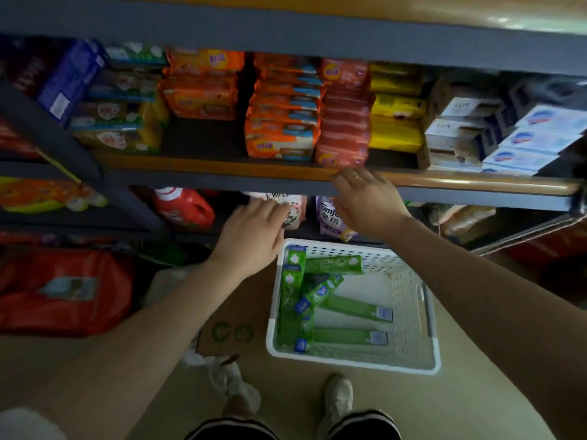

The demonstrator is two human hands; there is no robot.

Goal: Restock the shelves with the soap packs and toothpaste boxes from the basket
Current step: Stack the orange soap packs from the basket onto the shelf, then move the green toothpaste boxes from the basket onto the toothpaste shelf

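A white perforated basket sits on the floor in front of the shelves, holding several green toothpaste boxes lying at mixed angles. On the shelf above stand stacks of orange soap packs, pink soap packs and yellow packs. My right hand is spread flat just below the shelf's front edge, under the pink stack, holding nothing. My left hand hovers empty with fingers apart, over the basket's far left corner.
White and blue soap boxes fill the shelf's right end. A red detergent bottle and a purple softener pouch stand on the lower shelf. A big red bag and flat cardboard lie left of the basket. My shoes are below.
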